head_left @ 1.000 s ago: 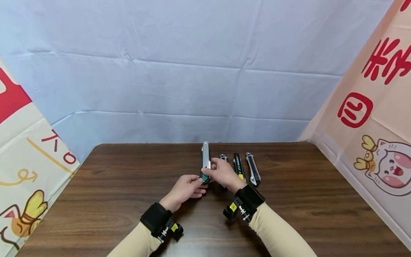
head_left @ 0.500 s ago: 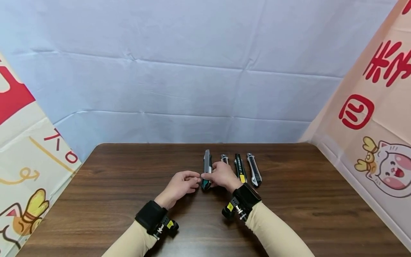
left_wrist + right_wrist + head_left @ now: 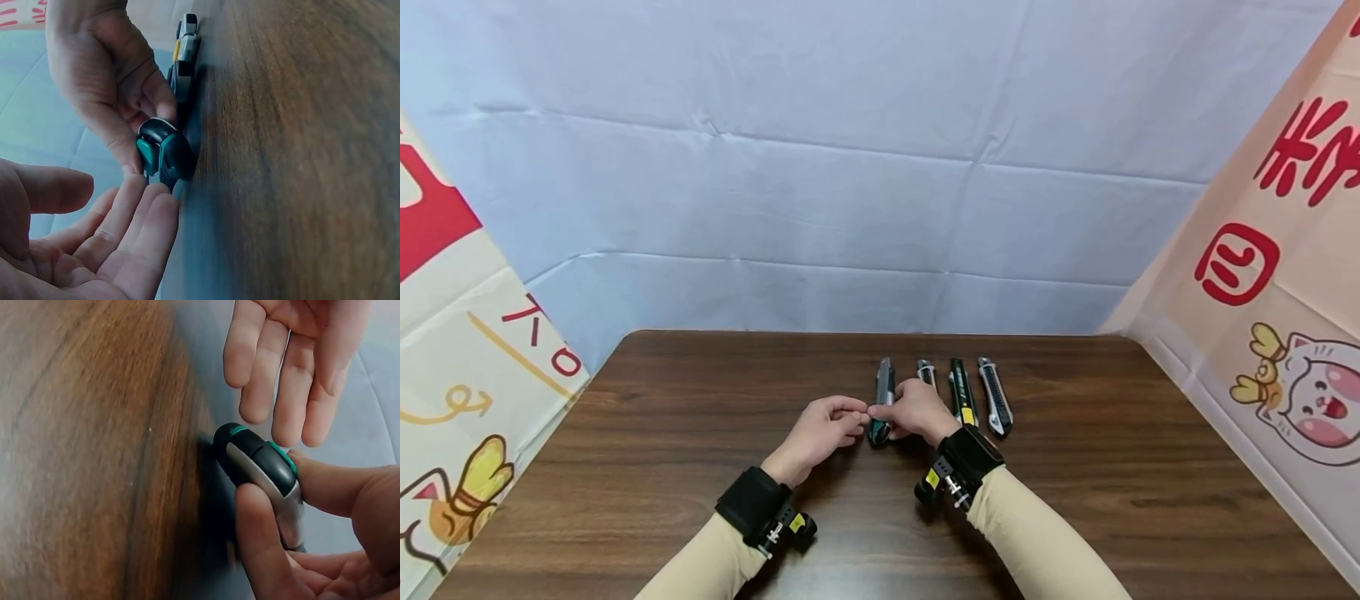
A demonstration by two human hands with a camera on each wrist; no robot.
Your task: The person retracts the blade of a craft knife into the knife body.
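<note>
The dark wooden desk (image 3: 662, 467) is carrying four utility knives in a row. The right hand (image 3: 913, 410) is pinching the green-ended knife (image 3: 882, 400), leftmost, lying on the desk. The left hand (image 3: 820, 432) is hovering just beside its end, fingers (image 3: 134, 215) relaxed, holding nothing.

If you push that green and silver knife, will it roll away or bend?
Probably neither. The knife looks flat-sided with a metal body, so it should slide on the smooth table, not roll, and stay stiff. The right hand pinches it easily, so it seems light.
</note>
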